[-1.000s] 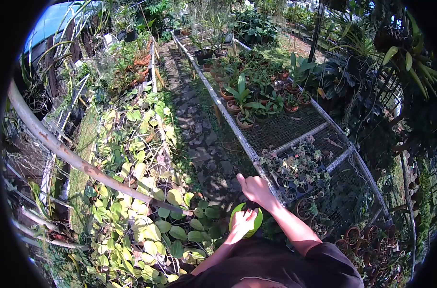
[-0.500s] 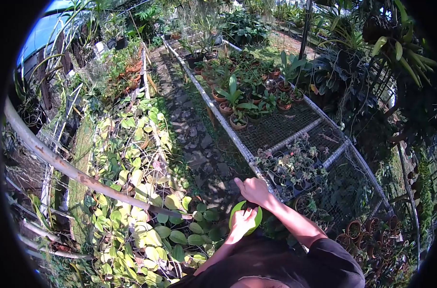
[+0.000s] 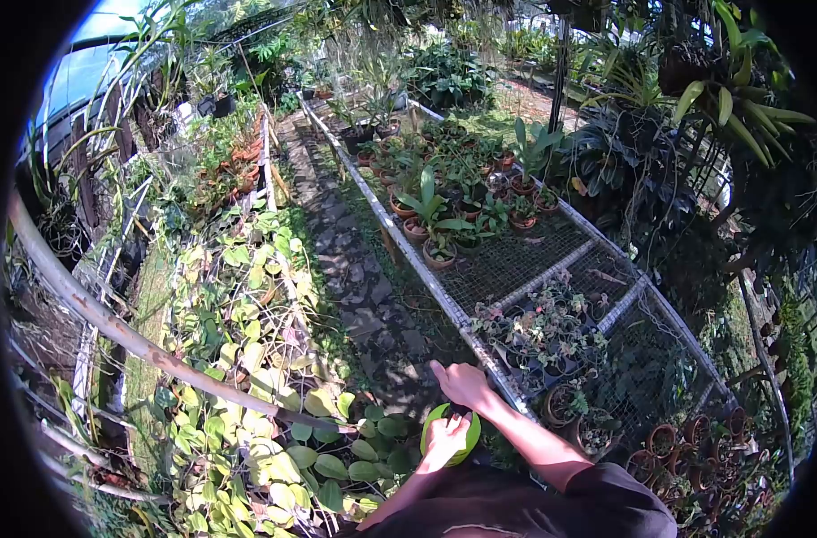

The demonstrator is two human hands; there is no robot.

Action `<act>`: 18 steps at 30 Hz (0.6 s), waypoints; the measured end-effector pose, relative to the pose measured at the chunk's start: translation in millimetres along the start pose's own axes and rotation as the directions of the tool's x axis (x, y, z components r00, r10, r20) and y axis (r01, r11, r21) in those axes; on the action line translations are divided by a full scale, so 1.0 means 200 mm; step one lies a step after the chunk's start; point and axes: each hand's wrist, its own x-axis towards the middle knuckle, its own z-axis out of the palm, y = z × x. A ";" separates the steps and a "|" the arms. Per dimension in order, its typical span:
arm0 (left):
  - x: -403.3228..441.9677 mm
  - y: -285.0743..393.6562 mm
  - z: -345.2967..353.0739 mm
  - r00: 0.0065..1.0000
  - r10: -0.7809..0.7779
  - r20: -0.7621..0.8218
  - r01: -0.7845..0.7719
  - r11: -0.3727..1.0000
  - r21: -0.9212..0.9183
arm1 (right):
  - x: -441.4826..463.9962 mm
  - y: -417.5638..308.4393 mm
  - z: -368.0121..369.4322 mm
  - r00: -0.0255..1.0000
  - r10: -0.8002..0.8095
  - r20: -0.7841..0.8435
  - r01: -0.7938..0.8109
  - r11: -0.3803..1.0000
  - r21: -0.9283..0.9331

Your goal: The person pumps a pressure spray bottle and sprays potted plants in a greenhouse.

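Low in front of my body is a bright green rounded container (image 3: 467,439) with a black part at its top. My left hand (image 3: 446,439) is closed over that black part, fingers curled and the knuckles in sunlight. Just beyond it, my right hand (image 3: 463,386) is closed with its thumb sticking out to the left. It is right above the black part; whatever is inside its fingers is hidden. Both hands are between the leafy bed and the mesh bench's near end.
A mesh bench (image 3: 507,269) with a pale frame runs ahead on the right, bearing potted plants (image 3: 440,251). Broad-leaved plants (image 3: 274,377) fill the left side. A stone path (image 3: 364,296) lies between them. A bare curved pole (image 3: 157,354) crosses the left foreground. Clay pots (image 3: 661,439) cluster at lower right.
The whole view has tilted up a little, so bench, plants and hands appear lower. Both hands keep about the same pose at the green container.
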 end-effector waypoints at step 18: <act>-0.02 0.11 0.01 0.994 -0.068 -0.083 0.071 0.997 0.027 | 0.00 -0.08 -0.19 0.985 -0.003 -0.171 0.005 1.000 0.006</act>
